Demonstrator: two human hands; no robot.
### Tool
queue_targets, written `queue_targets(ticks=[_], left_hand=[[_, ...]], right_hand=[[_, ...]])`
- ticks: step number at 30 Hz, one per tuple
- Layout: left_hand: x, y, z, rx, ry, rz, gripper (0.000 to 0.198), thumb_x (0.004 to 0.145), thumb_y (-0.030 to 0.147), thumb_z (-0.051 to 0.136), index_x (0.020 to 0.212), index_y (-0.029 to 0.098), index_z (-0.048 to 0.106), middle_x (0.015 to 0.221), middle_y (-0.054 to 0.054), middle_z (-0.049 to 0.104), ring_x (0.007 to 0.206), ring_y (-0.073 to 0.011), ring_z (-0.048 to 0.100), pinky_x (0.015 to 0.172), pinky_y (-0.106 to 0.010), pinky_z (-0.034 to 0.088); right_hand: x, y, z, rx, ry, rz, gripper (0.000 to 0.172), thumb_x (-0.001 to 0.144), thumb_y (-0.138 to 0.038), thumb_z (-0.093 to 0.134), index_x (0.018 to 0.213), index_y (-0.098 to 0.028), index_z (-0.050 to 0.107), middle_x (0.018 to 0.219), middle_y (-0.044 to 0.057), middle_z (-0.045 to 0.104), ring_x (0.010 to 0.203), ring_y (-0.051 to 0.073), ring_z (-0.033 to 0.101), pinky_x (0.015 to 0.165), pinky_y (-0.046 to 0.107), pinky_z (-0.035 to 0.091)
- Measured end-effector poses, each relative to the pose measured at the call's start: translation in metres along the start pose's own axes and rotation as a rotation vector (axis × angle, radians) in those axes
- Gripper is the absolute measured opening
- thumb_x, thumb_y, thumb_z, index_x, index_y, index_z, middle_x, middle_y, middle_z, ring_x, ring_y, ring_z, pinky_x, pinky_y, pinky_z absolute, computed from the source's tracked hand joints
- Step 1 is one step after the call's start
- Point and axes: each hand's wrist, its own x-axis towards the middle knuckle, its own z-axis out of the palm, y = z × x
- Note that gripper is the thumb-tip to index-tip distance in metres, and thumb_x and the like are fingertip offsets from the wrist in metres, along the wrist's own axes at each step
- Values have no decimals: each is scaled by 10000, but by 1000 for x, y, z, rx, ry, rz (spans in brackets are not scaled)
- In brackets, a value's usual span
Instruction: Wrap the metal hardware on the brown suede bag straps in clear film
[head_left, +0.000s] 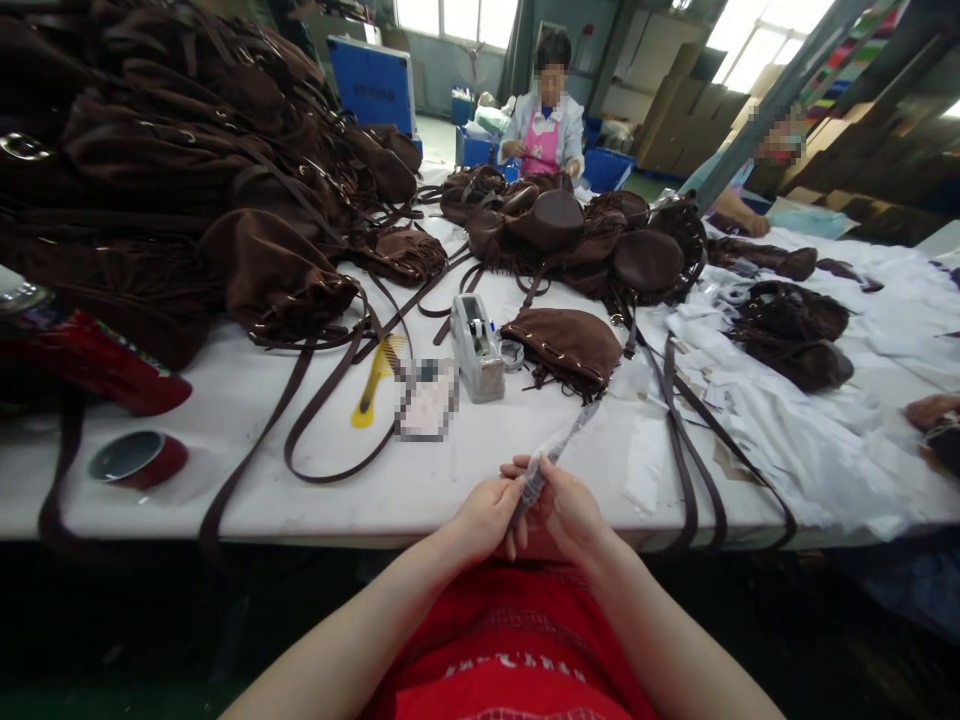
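Note:
Just above the table's front edge, my left hand and my right hand both grip a dark bag strap covered in thin, see-through wrapping. The fingers of each hand are closed around it, the right thumb lying on top. From my hands the wrapped strap runs up to a small brown fringed bag, which lies on the white tabletop. Beside that bag stands a grey tape dispenser.
A yellow comb, a red cup and a red flask lie left. Brown bags are heaped high at left; more bags lie ahead. White wrapping sheets cover the right. Another person works opposite.

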Motion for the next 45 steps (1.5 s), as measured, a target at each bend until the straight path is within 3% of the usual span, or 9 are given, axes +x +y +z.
queue_targets(ticks=[5,14,19,24,30,35,38,41,45], left_hand=[[18,11,3,112,43,83,627,920,571,221,518,165,480,386,-1,484,295,-86,421,344,-203,339],[25,15,10,171,98,-6,514,939,484,222,679,159,523,356,46,420,282,-102,375,326,-204,307],[19,10,3,185,-30,-30,501,923,537,257,884,135,553,455,33,535,345,-106,483,390,-195,362],[4,0,-7,221,-72,-85,527,912,559,271,838,128,565,519,-6,592,434,-130,568,448,-218,429],[12,11,-2,223,-50,-6,501,938,488,233,838,128,566,488,6,563,401,-126,540,435,-218,416],[14,20,2,292,25,-10,518,951,450,191,869,129,590,411,47,465,322,-105,436,393,-203,367],[5,21,-3,435,24,13,443,920,485,322,885,140,599,522,12,563,429,-127,532,453,-222,421],[-16,15,-12,808,181,86,331,754,418,647,959,163,603,821,-56,683,728,-209,653,636,-281,497],[-62,-8,-29,1187,529,115,378,815,144,541,1192,171,543,1031,-99,670,874,-231,655,763,-333,504]], right_hand=[[6,-1,3,-80,-119,-44,378,827,-494,597,937,-139,666,487,-4,624,345,146,509,363,254,404],[28,-32,-8,66,186,-23,212,930,-247,445,766,-173,556,796,82,744,694,207,699,462,255,470],[36,-41,-13,107,229,-103,228,933,-252,457,735,-180,544,743,70,736,712,190,707,654,306,549],[31,-44,-15,102,141,-136,259,921,-335,476,787,-162,614,760,76,735,771,192,707,796,324,538],[26,-31,-11,-2,50,-117,208,881,-292,518,828,-139,649,801,88,741,790,210,704,776,350,540],[38,-48,-14,77,193,-76,222,922,-187,432,797,-146,611,749,85,731,714,186,708,714,310,560],[42,-58,-15,130,231,-50,265,953,-186,385,775,-158,580,706,67,716,689,171,704,703,294,571],[40,-63,-16,144,225,-59,280,970,-219,374,765,-170,558,683,49,699,693,159,699,685,274,576],[36,-65,-20,80,257,-97,259,967,-214,384,760,-181,536,662,28,683,655,140,681,617,244,567]])
